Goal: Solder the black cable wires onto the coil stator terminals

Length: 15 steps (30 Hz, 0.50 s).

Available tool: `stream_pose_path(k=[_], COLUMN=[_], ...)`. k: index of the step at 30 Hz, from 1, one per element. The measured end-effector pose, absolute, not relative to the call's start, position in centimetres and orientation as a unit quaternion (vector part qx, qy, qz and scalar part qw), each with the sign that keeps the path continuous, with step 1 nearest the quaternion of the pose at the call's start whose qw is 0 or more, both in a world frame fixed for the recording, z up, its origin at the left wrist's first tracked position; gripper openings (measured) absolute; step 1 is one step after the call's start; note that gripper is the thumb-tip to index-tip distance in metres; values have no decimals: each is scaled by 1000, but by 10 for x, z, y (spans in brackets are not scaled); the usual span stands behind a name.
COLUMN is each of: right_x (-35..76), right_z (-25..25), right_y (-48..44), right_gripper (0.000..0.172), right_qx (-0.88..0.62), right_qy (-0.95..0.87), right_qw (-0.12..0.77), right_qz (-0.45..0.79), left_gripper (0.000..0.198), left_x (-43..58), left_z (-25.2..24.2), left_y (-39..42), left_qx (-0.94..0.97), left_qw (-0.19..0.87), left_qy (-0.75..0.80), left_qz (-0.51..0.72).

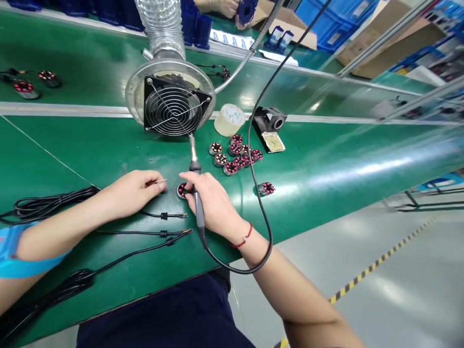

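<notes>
My right hand [214, 201] is closed round a soldering iron [199, 211], whose metal barrel points away from me toward the fan. Its thumb and fingertips are at a small motor stator [181, 191] with red windings on the green table, partly hidden by the hand. To the left, my left hand [136, 193] pinches a thin solder wire [161, 180], its end sticking out past the fingertips toward the stator. Below the hands lie black cables [142, 233] with bared coloured ends. Several more stators [239, 161] stand in a group to the right, and a single stator [266, 188] lies apart.
A round fume fan [172, 112] on a clear hose stands ahead. Beyond the stators are a tape roll [229, 120] and an iron stand [270, 127] with a sponge. The iron's black cord [266, 228] loops over the table. Across the bench, a co-worker's hand [226, 2] holds a blue part.
</notes>
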State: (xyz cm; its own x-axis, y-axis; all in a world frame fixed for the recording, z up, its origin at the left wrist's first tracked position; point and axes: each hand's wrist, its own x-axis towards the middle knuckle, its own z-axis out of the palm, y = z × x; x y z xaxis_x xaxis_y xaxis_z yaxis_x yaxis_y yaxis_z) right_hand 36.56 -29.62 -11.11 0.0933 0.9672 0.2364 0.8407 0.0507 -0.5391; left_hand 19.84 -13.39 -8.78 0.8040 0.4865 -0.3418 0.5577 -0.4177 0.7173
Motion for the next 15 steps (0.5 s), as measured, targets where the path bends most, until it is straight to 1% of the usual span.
stream_pose_path(k=[2, 5, 8, 12, 15], right_x=[361, 356, 349, 343, 341], right_z=[-110, -110, -115, -126, -131], right_y=[-298, -295, -288, -284, -286], right_gripper=[48, 56, 54, 51, 53], right_qx=[-707, -731, -727, -707, -706], right_qy=[-624, -586, -589, -596, -586], right_qw=[312, 313, 307, 346, 367], right_qz=[119, 157, 175, 159, 157], left_gripper=[40, 36, 31, 27, 28], left_x=[202, 203, 204, 203, 199], left_z=[-93, -95, -93, -95, -97], left_y=[-141, -150, -153, -152, -152], left_qx=[842, 856, 871, 877, 885], left_qw=[433, 405, 373, 358, 343], left_qy=[321, 322, 321, 321, 315], left_qz=[-21, -20, -3, -4, 15])
